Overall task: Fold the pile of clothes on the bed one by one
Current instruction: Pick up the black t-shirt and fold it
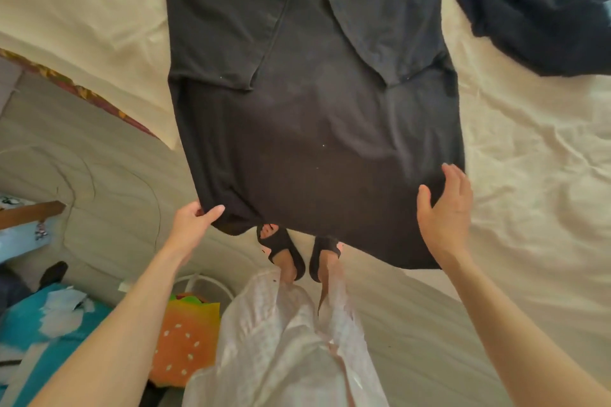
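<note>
Pale trousers (291,340) below, I watch left hand (191,221) pinching black T-shirt (314,129) hem, right hand (446,208) spread; overhang may slide off bed (529,175).

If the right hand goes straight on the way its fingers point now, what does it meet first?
Most likely the black T-shirt: the right hand is open over its lower right corner, fingers pointing up along the cloth. Depth is unclear; it may already touch.
</note>
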